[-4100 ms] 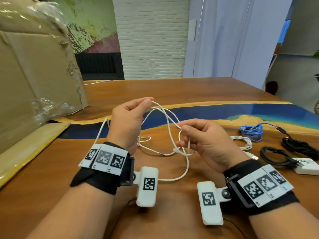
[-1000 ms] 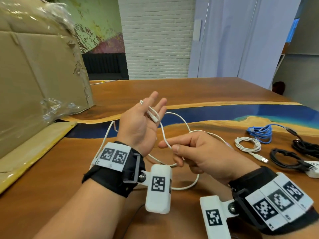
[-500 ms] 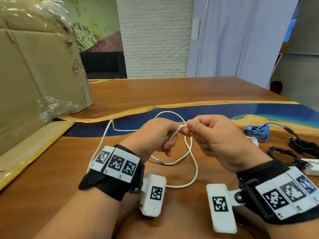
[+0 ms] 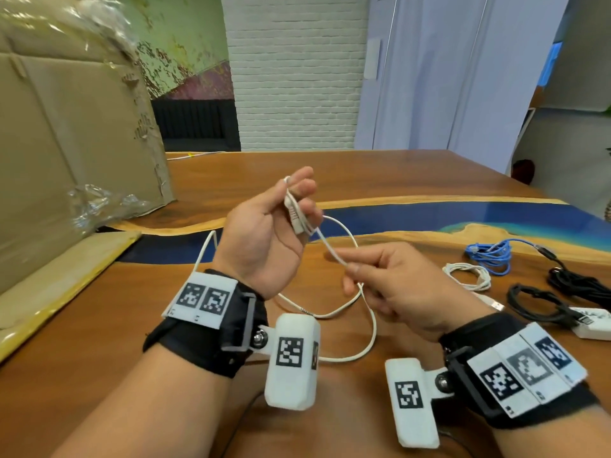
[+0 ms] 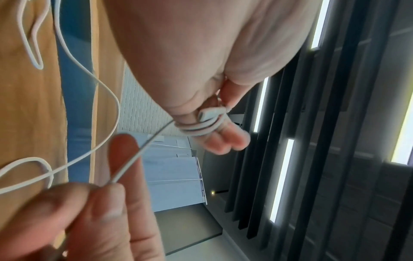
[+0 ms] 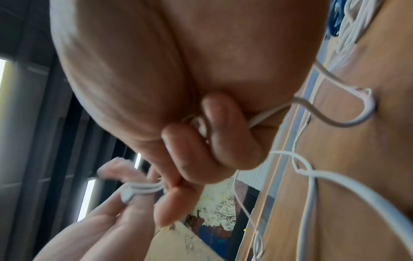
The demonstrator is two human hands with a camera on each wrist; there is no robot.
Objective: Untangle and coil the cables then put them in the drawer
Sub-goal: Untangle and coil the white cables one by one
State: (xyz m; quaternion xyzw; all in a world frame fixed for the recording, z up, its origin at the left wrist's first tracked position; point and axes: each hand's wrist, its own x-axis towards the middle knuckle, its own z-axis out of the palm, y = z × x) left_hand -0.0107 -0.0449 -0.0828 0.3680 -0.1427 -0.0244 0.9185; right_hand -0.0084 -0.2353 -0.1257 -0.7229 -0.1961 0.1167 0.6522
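A thin white cable point(image 4: 371, 312) is partly wound round the fingers of my left hand point(image 4: 261, 242), which is raised above the table with its palm toward me. In the left wrist view a few turns point(image 5: 201, 127) circle the fingers and the thumb presses the plug point(image 5: 211, 113) against them. My right hand point(image 4: 400, 289), lower and to the right, pinches the taut strand between thumb and forefinger point(image 5: 120, 153). The remaining cable hangs from that hand in a loose loop onto the table point(image 6: 312, 178). No drawer is in view.
On the wooden table point(image 4: 99, 325) at the right lie a coiled white cable point(image 4: 468, 276), a blue cable point(image 4: 489, 254), two black cables point(image 4: 535, 302) and a white adapter point(image 4: 591, 322). A large cardboard box point(image 4: 66, 127) stands at the left.
Half a second ago both hands met low at the cable. Now my left hand has risen and turned palm up with the turns on its fingers; my right hand has dropped away along the strand.
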